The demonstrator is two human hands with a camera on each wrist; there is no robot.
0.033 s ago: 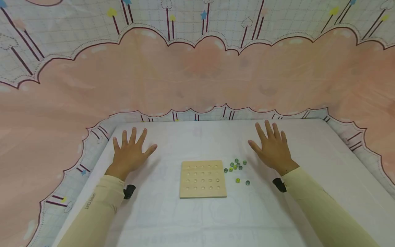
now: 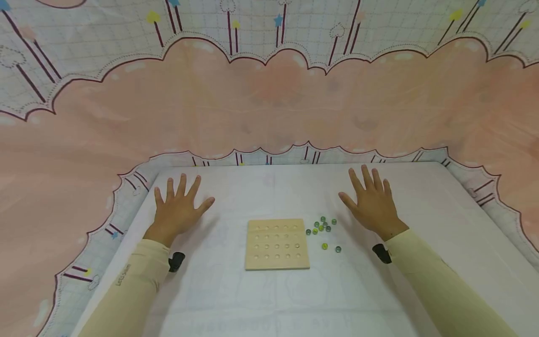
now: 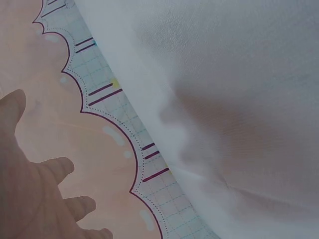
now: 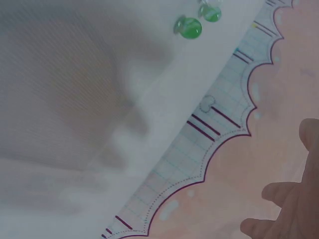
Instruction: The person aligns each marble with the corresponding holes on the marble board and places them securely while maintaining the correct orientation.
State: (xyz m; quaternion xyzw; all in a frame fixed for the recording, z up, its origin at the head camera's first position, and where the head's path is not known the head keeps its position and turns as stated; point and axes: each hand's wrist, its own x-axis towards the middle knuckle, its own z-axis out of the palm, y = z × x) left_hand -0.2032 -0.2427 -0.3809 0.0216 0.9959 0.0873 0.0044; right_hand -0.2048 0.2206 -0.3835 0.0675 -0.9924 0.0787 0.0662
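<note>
My left hand [image 2: 174, 213] is spread over the left side of the white table, its fingers apart and nothing in it. On the other side my right hand [image 2: 374, 206] is spread the same way, also holding nothing. Between them lies a pale wooden board [image 2: 276, 241] with rows of small round dimples. Just right of the board several green and yellow-green glass marbles [image 2: 321, 228] lie loosely grouped. A yellowish marble [image 2: 324, 246] and a darker green marble [image 2: 338, 249] sit apart, nearer to me. The right wrist view catches green marbles [image 4: 189, 28] at its top.
The white tabletop [image 2: 236, 299] carries the board and marbles. Behind it and along its sides hangs a peach and pale-blue patterned cloth [image 2: 269, 107]. Dark wrist devices [image 2: 176, 261] show below both hands.
</note>
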